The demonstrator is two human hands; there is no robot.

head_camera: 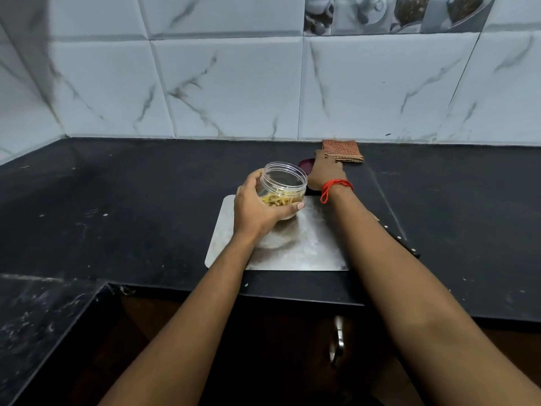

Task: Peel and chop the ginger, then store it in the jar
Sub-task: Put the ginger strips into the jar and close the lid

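On the black stone counter (131,200), near its front edge, a flat steel board (304,250) with rounded corners is lying, and its surface is looking dull and scratched. Over the far part of the board the left hand (259,209) is holding the jar (285,178), with fingers and thumb curling round its lower part. The jar is leaning a little toward the camera with its mouth uncovered. It is round, of clear plastic, with screw ridges at the neck, and the chopped ginger (276,199) is sitting in its bottom as thin pale yellow strips.

Just behind the jar the right hand (325,171) is lying over a dark purple lid (305,164) on the counter. It is covering most of the lid, and I cannot tell whether its fingers are gripping or only resting. A red thread (336,187) is wrapping the right wrist. Beyond the fingertips, near the wall, a folded cloth (344,150) in brown and red checks is lying.

The right forearm is hiding most of a knife (405,244); only its dark handle is showing to the right of the board. The wall (234,83) is carrying glossy white tiles with grey marble veins, and a picture tile (395,13) at the top is showing cups and bowls.
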